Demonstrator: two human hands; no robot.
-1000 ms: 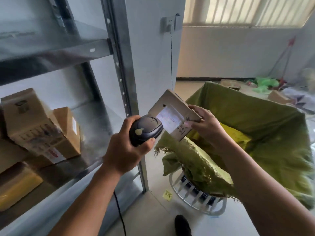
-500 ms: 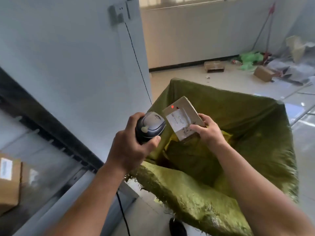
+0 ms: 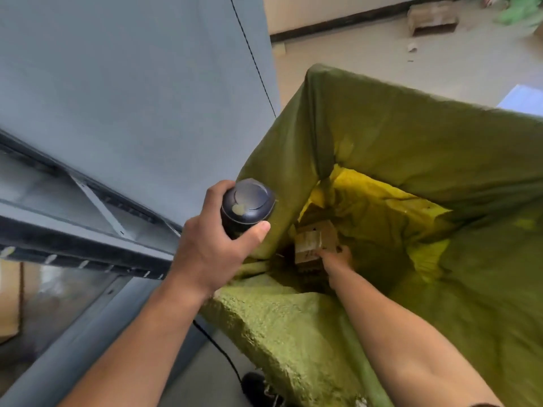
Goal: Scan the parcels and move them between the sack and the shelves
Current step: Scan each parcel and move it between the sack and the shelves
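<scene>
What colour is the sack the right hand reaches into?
The sack is olive green, with brighter yellow inside; seen in the head view.

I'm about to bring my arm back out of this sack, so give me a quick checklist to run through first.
1. Scanner secure: ok, the left hand grips it with the fingers wrapped round.
2. Parcel inside the sack: ok, it lies deep inside.
3. Right hand free of the parcel: cannot tell, it touches the box but the fingers are blurred.
4. Sack mouth open: ok, the far wall stands up.
5. Scanner cable clear: cannot tell, it runs down beside the sack's near edge.
</scene>
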